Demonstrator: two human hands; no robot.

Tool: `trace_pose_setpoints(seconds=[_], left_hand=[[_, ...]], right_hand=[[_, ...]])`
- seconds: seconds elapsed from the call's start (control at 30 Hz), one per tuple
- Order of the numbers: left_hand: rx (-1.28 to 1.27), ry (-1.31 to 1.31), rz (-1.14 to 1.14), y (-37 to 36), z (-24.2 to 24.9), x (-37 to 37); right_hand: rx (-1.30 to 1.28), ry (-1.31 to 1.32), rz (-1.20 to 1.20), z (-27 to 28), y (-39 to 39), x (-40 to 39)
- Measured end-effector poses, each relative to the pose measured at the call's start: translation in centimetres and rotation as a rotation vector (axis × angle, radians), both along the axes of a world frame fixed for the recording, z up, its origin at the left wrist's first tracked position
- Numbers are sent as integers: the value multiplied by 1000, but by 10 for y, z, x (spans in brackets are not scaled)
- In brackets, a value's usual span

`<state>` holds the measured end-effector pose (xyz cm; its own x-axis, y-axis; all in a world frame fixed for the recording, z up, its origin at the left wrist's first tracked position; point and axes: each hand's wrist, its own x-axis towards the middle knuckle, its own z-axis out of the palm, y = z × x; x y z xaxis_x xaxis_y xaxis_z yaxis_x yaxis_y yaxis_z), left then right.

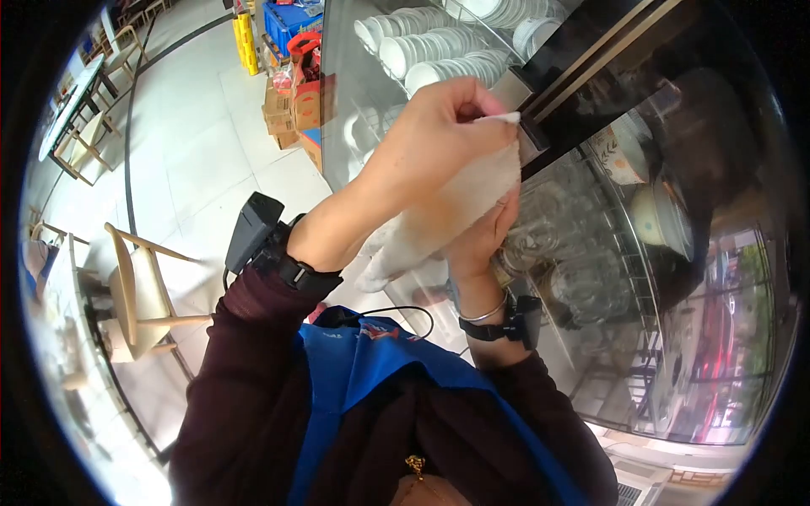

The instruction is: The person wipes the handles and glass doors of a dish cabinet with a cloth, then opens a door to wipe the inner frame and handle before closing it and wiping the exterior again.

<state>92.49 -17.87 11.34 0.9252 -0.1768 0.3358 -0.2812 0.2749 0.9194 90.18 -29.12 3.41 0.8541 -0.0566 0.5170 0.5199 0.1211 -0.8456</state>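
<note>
A whitish cleaning cloth [451, 207] with a brownish stain hangs between my hands, in front of a glass-doored cabinet [548, 156]. My left hand [426, 139] pinches the cloth's upper edge between thumb and fingers, close to the metal piece on the dark door frame. Lower down, my right hand [483, 240] is behind the cloth and holds it from that side. The cloth covers part of the right fingers. Its loose end droops to the left, below my left wrist.
Stacked white dishes [443, 51] fill the upper cabinet shelf. Patterned bowls [658, 215] and clear glassware [574, 278] show behind the right-hand glass. Cardboard boxes [283, 110] and a blue crate [287, 25] stand on the floor beyond. A wooden chair [143, 295] is at left.
</note>
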Motion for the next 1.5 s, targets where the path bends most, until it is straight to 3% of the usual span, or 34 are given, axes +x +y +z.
trace_pose_setpoints(seconds=[0.17, 0.27, 0.47, 0.53, 0.7, 0.8, 0.87, 0.97, 1.03, 1.13, 1.33, 1.5], left_hand=[[-16, 25, -9, -4, -15, 7], [-118, -11, -9, -7, 2, -6], [-153, -158, 147, -18, -9, -7], [22, -144, 231, -14, -12, -9], [-6, -75, 126, -8, -35, -10], [-92, -125, 185, -9, -25, -10], [-105, -155, 262, -12, -14, -12], [-24, -357, 351, -19, -13, -14], [158, -469, 538, -21, -30, -10], [305, -540, 513, -19, -50, -1], [253, -651, 525, -12, -17, -12], [279, -598, 533, -19, -37, -16]], right_hand=[[73, 59, -29, -3, -3, 8], [61, 24, -19, -7, -3, 4], [15, -50, -63, -5, -1, 2], [25, -56, -73, -3, 0, 6], [190, 50, -43, 4, 6, 4], [3, -39, -121, 4, 3, 1], [31, -15, -69, 4, 3, -6], [67, -7, -33, 4, 4, -9], [-17, -40, -106, 0, 1, 0], [77, -81, -1, 6, -2, 19], [63, -69, -24, 9, 7, -3], [91, 3, -8, 4, 1, 3]])
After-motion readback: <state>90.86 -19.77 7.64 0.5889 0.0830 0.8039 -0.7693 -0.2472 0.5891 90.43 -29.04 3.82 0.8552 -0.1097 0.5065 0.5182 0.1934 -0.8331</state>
